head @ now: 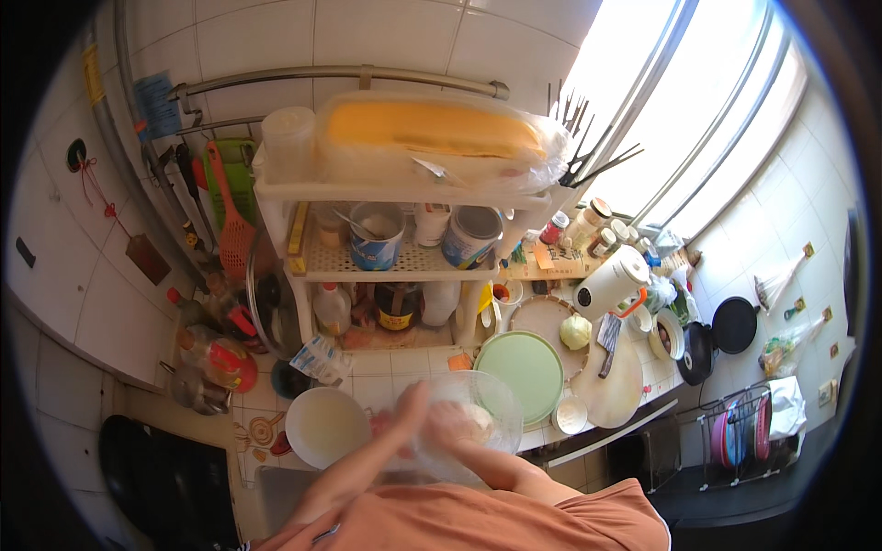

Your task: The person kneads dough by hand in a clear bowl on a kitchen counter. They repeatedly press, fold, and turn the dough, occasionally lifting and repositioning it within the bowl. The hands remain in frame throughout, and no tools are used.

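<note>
A clear bowl [501, 392] stands at the counter's front, with a pale lump of dough [477, 419] inside. My right hand [441, 421] reaches into this bowl and touches the dough; motion blur hides its fingers. At the bowl's left rim is my left hand [412, 406], its fingers curled and also blurred. To the left sits a white bowl [328, 427] with pale contents. A round light-green lid or tray [520, 375] lies to the right, partly behind the clear bowl. Near it is a small bowl of white powder [570, 414].
A cleaver [608, 344] rests on a round cutting board [613, 386] at right, near a cabbage [575, 332] on a woven tray [534, 317]. Behind stands a white shelf [406, 275] with tins. Bottles [217, 358] crowd the left; a white electric appliance [613, 281] stands at back right.
</note>
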A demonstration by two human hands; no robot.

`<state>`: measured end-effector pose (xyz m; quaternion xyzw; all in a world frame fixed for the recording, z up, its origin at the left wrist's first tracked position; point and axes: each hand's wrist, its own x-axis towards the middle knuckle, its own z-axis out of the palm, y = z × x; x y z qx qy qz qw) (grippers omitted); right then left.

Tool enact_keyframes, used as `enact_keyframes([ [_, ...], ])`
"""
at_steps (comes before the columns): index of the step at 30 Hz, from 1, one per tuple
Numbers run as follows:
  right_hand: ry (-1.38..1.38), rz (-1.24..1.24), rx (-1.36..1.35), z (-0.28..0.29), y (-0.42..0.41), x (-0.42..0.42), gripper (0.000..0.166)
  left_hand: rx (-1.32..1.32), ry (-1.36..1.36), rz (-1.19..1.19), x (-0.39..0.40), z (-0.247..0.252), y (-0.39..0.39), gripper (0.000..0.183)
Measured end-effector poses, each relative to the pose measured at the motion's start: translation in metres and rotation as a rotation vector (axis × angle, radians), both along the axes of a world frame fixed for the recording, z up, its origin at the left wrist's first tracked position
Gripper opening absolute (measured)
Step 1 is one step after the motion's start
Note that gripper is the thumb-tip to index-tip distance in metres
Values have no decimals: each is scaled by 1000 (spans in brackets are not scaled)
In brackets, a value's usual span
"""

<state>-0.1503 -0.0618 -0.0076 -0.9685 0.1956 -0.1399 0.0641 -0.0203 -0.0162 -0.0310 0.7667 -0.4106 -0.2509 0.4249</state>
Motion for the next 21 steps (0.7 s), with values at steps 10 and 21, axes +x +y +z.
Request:
enact_keyframes([
  [10, -106, -80, -14, -11, -14, 15, 14, -26, 10, 9, 1, 2, 0, 28],
  [21, 462, -241, 237, 60, 22, -27, 20, -41, -47, -36, -1, -8, -1, 25],
])
